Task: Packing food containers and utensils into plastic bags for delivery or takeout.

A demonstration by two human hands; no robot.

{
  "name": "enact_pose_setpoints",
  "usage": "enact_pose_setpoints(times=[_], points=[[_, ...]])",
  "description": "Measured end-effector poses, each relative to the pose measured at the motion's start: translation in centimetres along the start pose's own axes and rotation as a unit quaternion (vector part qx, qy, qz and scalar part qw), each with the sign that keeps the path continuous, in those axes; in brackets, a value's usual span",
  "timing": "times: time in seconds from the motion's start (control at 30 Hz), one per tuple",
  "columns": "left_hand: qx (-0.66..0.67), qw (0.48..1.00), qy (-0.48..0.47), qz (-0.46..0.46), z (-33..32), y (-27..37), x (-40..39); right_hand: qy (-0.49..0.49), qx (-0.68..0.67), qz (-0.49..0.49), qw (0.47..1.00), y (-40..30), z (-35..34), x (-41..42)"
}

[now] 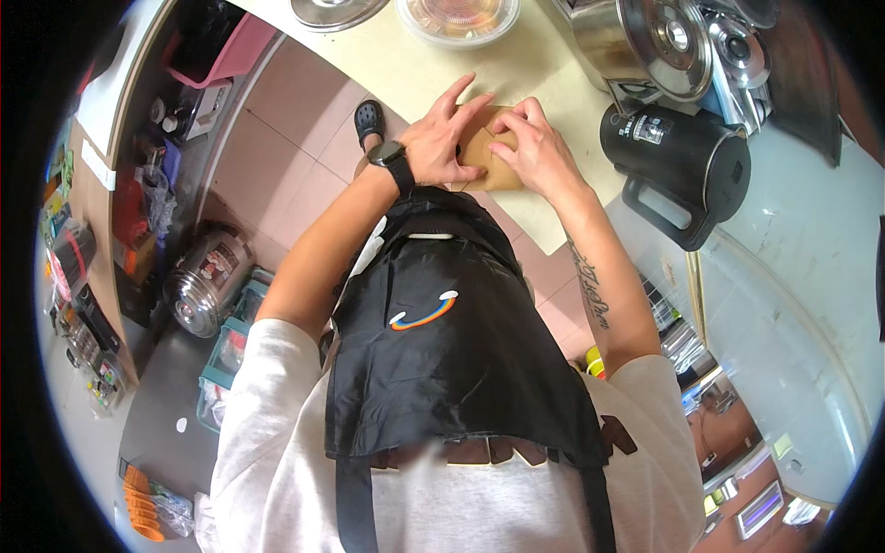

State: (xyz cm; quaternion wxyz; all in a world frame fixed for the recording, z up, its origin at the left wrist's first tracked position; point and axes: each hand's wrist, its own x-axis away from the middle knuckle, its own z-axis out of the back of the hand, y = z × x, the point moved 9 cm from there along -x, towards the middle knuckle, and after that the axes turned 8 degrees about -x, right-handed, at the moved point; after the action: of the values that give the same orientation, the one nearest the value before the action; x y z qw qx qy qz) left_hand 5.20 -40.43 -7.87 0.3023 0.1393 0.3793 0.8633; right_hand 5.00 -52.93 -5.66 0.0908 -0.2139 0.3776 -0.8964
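A piece of brown kraft paper or thin card (508, 178), with a cut or fold line across it, lies at the near end of a cream tabletop (553, 228). My left hand (434, 144), a black watch on its wrist, spreads over its left side. The thumb touches the lower part and the fingers reach past the upper edge. My right hand (543, 153) is bent over the right side, with thumb and forefinger slightly apart at the line. Whether those fingertips pinch the paper cannot be made out.
A lidded clear plastic bowl (458, 19) and a steel lid (337, 10) stand at the far edge. To the right are a black electric kettle (681, 166) and a lidded steel pot (643, 45). A black apron (449, 359) covers my front. Left, a steel container (207, 276) stands low.
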Motion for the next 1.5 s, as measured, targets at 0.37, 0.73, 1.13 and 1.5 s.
enact_pose_setpoints(times=[0.37,0.73,1.13,1.5], points=[[0.065,0.997,0.005,0.045,0.2,-0.8,1.1,-0.145,0.042,0.006,0.988,0.4,-0.2,-1.0],[0.054,0.985,-0.127,0.103,-1.9,-1.5,-1.6,-0.117,0.03,-0.009,0.993,1.0,-0.2,-1.8],[0.014,0.987,-0.013,0.159,-2.5,-1.2,-0.8,-0.079,0.035,-0.037,0.996,0.9,-0.5,-1.1],[0.052,0.978,-0.025,0.201,-3.1,-1.6,-0.7,-0.054,0.05,-0.033,0.997,0.5,-0.8,-1.1]])
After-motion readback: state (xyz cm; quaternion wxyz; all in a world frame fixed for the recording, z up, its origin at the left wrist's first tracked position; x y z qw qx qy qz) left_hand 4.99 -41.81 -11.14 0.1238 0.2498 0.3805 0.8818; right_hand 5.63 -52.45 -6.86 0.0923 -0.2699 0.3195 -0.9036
